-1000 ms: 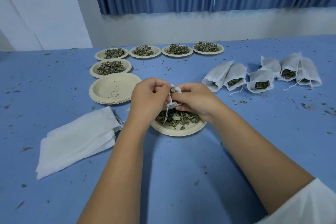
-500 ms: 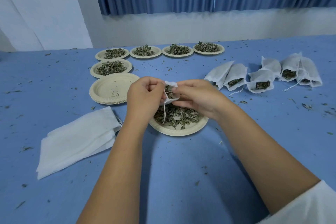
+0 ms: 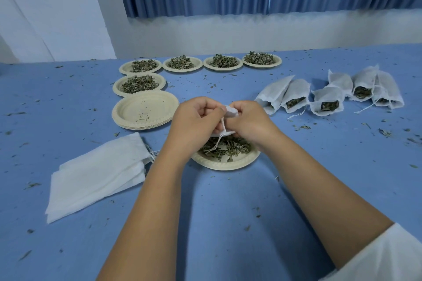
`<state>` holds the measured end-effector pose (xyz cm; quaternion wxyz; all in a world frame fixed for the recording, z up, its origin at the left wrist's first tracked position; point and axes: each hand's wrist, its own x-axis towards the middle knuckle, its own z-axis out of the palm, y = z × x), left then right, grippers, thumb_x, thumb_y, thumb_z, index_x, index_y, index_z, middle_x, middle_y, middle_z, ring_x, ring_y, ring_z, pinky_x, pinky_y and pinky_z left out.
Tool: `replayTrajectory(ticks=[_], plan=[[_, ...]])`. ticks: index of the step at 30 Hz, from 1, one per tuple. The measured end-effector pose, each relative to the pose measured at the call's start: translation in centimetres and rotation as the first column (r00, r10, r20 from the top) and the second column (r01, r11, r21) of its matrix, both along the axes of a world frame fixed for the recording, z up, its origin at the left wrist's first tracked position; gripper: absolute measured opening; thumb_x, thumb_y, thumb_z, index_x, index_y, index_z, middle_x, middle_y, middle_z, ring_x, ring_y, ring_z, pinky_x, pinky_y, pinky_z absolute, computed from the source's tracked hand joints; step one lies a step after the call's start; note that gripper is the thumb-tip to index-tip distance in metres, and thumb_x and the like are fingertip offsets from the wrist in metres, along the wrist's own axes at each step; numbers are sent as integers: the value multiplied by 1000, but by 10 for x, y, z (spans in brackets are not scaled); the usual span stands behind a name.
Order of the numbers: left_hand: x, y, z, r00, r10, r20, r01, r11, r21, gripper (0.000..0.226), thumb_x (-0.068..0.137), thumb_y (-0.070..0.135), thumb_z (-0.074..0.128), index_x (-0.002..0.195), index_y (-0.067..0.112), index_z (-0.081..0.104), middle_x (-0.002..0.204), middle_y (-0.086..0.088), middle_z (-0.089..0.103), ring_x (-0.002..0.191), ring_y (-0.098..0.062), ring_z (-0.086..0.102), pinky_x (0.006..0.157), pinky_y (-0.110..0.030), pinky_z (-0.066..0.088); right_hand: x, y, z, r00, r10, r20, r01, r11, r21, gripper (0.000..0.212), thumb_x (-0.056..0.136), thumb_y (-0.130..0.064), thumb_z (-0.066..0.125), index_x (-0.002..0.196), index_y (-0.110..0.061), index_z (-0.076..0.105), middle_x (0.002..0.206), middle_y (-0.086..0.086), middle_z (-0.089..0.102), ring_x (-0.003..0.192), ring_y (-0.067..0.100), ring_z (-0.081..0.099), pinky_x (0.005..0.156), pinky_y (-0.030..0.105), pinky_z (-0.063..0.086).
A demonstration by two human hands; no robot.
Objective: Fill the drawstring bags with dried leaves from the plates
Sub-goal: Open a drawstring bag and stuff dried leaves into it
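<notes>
A small white drawstring bag [image 3: 231, 112] is held between both hands above a cream plate [image 3: 228, 163] of dried leaves [image 3: 226, 147]. My left hand [image 3: 194, 121] grips its left side, with the loose string hanging down over the leaves. My right hand [image 3: 250, 121] pinches the bag's right side. Most of the bag is hidden behind my fingers. A stack of flat empty bags [image 3: 98, 174] lies to the left. Several filled bags [image 3: 328, 96] lie at the right.
A stack of empty plates [image 3: 145, 113] sits left of my hands. Behind it stand several plates of leaves [image 3: 139, 84], in a row along the back [image 3: 222, 63]. Leaf crumbs are scattered over the blue table [image 3: 228, 212]. A wall and blue curtain stand behind.
The bag's mouth, open with leaves showing half a second ago, is now bunched between my fingers. My hands have drawn closer together over the plate.
</notes>
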<state>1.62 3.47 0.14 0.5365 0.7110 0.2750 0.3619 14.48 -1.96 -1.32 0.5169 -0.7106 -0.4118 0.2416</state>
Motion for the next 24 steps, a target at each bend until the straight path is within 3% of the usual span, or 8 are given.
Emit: replayTrajectory(ticks=[4,7,9,11,14,16,19,24], plan=[[-1,6,-2,994,105,12,-105,994,-1,13,89,6,61,80,12,68,52,7,63,49,-3,57,53,-15,49,4,-2,4,994,68,-90,-72,996,-48,5,82,-9,71,86,-9,68,68,0,58,49,5,48,46,15,41],[-2,11,-4,987,158,28,-158,987,-10,16,89,7,61,77,16,67,51,7,62,49,-3,57,54,-16,50,8,-3,11,951,143,-274,-173,981,-88,16,88,-1,60,101,4,68,82,8,54,57,8,49,50,14,45],[-3,13,-5,986,165,37,-164,986,-20,16,88,9,62,76,17,67,51,7,62,49,-4,57,54,-17,50,8,-2,15,916,161,-366,-203,976,-80,18,89,2,50,97,-1,66,90,10,51,69,13,50,52,16,48],[-2,13,-5,987,159,34,-159,987,-23,14,89,10,62,78,16,68,52,7,62,49,-4,57,54,-17,50,8,-3,17,905,173,-389,-218,973,-75,13,89,-1,52,87,-8,63,91,10,52,78,16,52,52,19,49],[-2,13,-5,987,154,40,-154,988,-20,12,89,9,62,80,14,68,52,6,63,49,-4,58,54,-16,49,7,-5,15,918,218,-332,-256,964,-75,5,87,-15,68,90,-14,72,81,-1,64,69,4,59,54,18,50],[-2,11,-4,989,143,33,-143,990,-4,11,89,10,62,80,14,68,53,6,63,51,-4,59,55,-17,50,6,-4,10,941,196,-276,-223,973,-68,12,85,-18,73,96,-13,73,77,-5,64,63,1,58,54,16,49],[0,7,-3,995,100,6,-100,995,22,11,88,9,62,81,14,68,53,7,63,52,-4,59,57,-20,53,0,0,2,981,120,-155,-128,991,-42,3,85,-14,69,86,-11,69,68,-4,59,52,2,52,47,14,44],[1,0,0,1000,19,15,-19,1000,10,14,85,7,62,76,15,70,54,5,62,50,-5,56,52,-18,50,-7,7,-4,999,3,52,-1,999,-42,18,86,-13,62,88,5,63,70,6,55,61,13,48,46,21,41]])
